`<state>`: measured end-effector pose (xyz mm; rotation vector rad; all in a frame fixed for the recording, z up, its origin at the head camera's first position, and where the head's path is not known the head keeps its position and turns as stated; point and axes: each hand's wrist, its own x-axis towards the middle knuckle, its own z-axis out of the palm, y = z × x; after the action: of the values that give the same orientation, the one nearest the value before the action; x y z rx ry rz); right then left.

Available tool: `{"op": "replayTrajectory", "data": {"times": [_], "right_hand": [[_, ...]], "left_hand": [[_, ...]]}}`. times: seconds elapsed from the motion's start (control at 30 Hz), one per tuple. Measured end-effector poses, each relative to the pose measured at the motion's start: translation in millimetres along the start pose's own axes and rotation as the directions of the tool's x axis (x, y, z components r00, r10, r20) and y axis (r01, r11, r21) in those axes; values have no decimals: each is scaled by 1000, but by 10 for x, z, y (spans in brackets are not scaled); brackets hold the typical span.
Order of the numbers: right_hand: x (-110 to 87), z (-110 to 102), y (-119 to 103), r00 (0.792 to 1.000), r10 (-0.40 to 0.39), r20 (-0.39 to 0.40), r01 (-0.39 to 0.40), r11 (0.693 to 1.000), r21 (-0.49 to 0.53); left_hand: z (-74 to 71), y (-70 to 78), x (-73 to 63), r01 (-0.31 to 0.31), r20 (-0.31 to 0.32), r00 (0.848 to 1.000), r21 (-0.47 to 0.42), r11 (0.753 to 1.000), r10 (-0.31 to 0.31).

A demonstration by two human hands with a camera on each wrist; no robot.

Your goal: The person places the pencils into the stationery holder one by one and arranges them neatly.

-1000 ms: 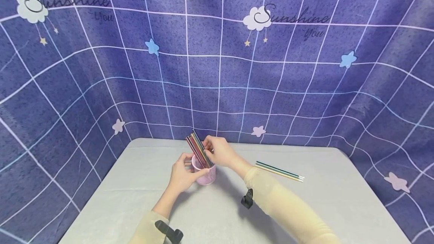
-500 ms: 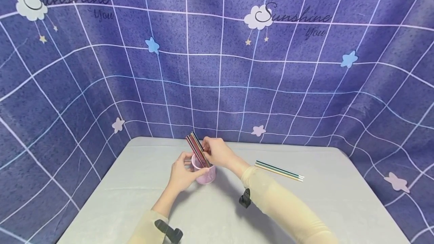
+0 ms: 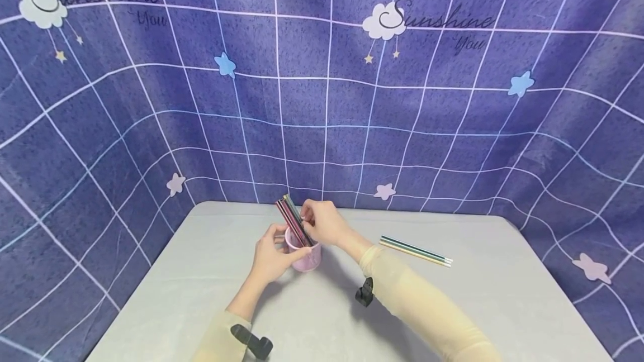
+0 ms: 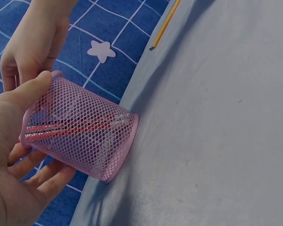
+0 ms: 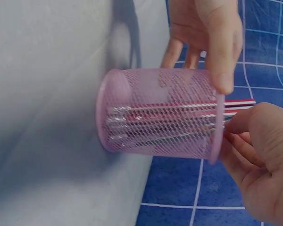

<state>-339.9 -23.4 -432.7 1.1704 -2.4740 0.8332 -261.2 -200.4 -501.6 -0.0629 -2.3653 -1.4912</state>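
A pink mesh pencil cup (image 3: 308,261) stands on the table, with a bundle of pencils (image 3: 290,218) leaning left out of its mouth. My left hand (image 3: 270,257) holds the cup near the rim, its thumb over the edge in the left wrist view and fingers on the far side. At the opposite side of the rim, my right hand (image 3: 326,223) pinches at the pencils between thumb and fingers. Striped red pencils (image 5: 240,102) stick out past its thumb. Through the mesh, white pencil ends (image 5: 117,125) show near the cup's bottom.
Several green and yellow pencils (image 3: 415,251) lie side by side on the grey table (image 3: 503,295), right of the cup. A blue curtain (image 3: 427,110) with white grid lines and stars hangs behind and beside the table. Each forearm wears a black strap mount (image 3: 364,292).
The pencil tops by my right hand have shifted, with a green one now showing beside the red ones. My right hand has moved only slightly; my left hand stays at the cup.
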Motion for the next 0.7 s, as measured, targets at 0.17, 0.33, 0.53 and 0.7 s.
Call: {"op": "replayTrajectory", "data": {"times": [0.17, 0.33, 0.53, 0.7], "right_hand": [[40, -191, 37, 999, 27, -29, -27, 1000, 6], [45, -399, 129, 997, 62, -47, -62, 998, 1], [25, -699, 275, 997, 65, -48, -66, 998, -8], [-55, -940, 440, 996, 64, -59, -68, 996, -62]], "left_hand": [[-6, 15, 19, -4, -2, 1000, -7, 1000, 4], [-6, -2, 9, -2, -13, 1000, 19, 1000, 3], [1, -1, 0, -4, -17, 1000, 22, 1000, 4], [4, 13, 3, 4, -5, 1000, 3, 1000, -4]]}}
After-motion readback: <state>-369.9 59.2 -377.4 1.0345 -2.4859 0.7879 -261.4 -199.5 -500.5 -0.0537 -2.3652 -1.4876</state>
